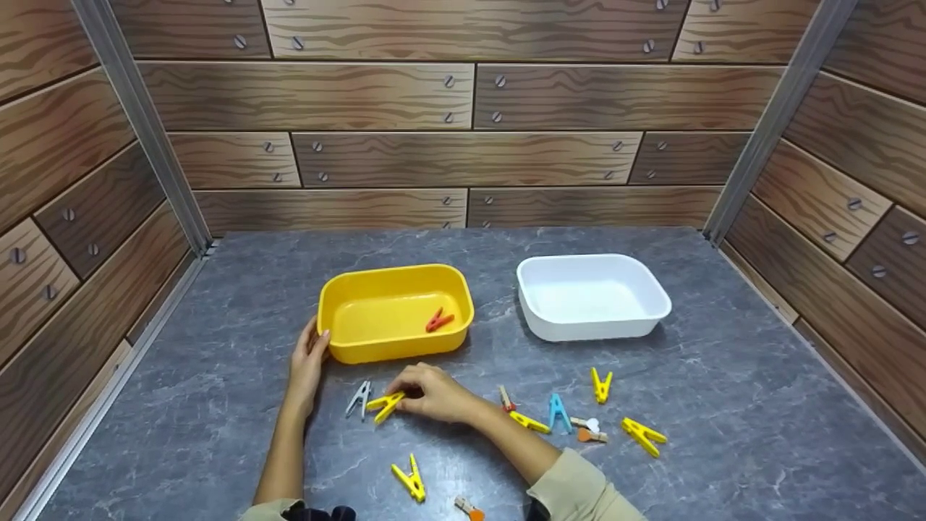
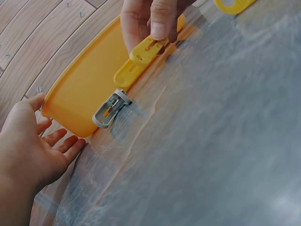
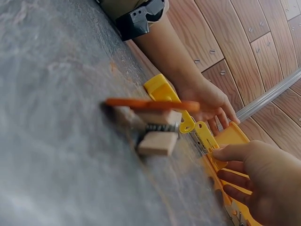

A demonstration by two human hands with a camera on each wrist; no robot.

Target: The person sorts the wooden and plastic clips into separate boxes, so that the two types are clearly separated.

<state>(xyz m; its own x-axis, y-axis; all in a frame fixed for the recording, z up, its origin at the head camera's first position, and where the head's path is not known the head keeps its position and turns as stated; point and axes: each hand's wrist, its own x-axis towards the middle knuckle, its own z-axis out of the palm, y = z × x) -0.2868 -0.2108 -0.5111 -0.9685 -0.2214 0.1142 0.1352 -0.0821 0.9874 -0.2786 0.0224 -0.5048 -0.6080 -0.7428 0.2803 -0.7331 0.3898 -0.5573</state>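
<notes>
My left hand (image 1: 307,365) rests against the left end of a yellow plastic tub (image 1: 394,352); its thumb is at the rim, with the fingers loosely extended along the outside in the left wrist view. Inside the tub lies a red clothespin (image 1: 436,323). In front of it, my right hand (image 1: 438,394) pinches one end of a yellow clothespin (image 1: 380,404) between thumb and fingers, low over the tabletop. A grey clothespin (image 1: 364,391) sits just left of the pinched one. Another yellow clothespin (image 1: 413,483) lies nearer the front.
A white tub (image 1: 593,331) stands at the right rear. Around my right forearm lie yellow clothespins (image 1: 642,436), a blue clothespin (image 1: 557,411) and small wooden clips with red, white and orange decorations (image 1: 593,436). Another orange-trimmed wooden clip (image 1: 469,508) is at the front. Wood-patterned walls enclose the table.
</notes>
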